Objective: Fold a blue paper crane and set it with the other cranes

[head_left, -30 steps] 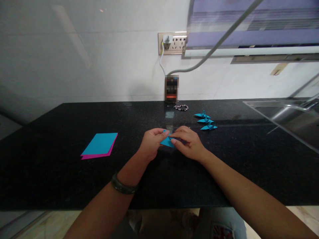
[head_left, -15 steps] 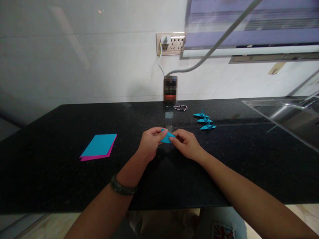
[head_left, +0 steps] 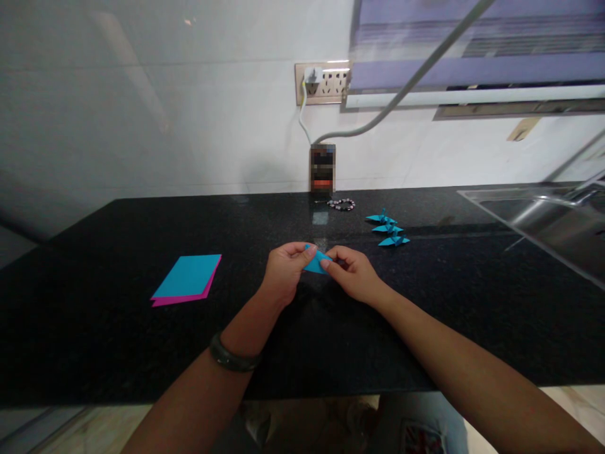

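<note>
A small folded piece of blue paper [head_left: 316, 261] is held just above the black countertop [head_left: 118, 353], in the middle. My left hand [head_left: 283, 272] pinches its left side, fingers curled round it. My right hand [head_left: 353, 273] pinches its right side between thumb and fingertips. A dark bracelet sits on my left wrist. Three finished blue paper cranes [head_left: 388, 229] stand in a short row behind and to the right of my hands.
A stack of flat sheets [head_left: 188, 279], blue on top and pink beneath, lies to the left. A bead bracelet [head_left: 342, 204] and a blurred upright object [head_left: 322, 169] sit at the back wall under a socket strip [head_left: 322, 82]. A steel sink [head_left: 548, 217] is at the right.
My right hand has drawn its fingers in, from lying over the paper to pinching its right edge. The paper has lifted slightly off the counter.
</note>
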`<state>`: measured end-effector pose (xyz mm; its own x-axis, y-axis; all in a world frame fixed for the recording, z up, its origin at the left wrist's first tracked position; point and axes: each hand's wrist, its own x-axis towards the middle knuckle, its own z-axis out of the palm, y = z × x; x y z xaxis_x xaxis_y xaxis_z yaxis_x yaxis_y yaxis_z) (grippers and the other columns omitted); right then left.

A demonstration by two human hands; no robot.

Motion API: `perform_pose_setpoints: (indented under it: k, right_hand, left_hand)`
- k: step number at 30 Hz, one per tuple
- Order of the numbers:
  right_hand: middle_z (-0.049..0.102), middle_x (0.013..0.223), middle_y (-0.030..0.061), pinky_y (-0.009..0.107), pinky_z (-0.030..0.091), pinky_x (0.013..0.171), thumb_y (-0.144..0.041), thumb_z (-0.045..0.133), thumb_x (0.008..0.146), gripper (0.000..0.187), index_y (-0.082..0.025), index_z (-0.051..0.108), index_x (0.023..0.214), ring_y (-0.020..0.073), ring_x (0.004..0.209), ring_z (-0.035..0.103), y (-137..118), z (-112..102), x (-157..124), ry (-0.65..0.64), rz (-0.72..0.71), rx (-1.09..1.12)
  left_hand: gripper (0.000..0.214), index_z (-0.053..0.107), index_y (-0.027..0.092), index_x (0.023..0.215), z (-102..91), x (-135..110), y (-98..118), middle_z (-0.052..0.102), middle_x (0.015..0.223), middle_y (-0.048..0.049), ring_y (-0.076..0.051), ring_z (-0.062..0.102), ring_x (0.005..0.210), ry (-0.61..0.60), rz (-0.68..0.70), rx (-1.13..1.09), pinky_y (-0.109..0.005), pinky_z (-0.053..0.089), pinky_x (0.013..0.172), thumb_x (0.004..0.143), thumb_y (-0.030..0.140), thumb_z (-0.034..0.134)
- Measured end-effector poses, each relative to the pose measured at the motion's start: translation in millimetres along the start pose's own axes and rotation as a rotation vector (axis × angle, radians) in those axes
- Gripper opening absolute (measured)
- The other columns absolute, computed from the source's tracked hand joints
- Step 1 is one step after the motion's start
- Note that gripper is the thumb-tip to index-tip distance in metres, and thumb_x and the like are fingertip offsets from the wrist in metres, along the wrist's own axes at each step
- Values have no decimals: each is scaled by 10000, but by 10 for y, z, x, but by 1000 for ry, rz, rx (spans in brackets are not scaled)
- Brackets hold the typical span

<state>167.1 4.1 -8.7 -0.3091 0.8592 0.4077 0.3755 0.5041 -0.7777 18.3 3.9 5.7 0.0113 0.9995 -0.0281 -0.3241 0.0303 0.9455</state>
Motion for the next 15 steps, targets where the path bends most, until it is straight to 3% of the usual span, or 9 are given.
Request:
perform_pose_setpoints:
  k: [15]
  right_hand:
    - [506,618,-7,216,360,561,-252,462,800,167,-153,555,703,96,585,450,-58,-29,21,6,-24,17]
  left_hand:
    - [229,607,111,722,-2,-10,-1,593,616,-7,-90,533,549,-24,-8,-11,-230,425,551,589,267,710]
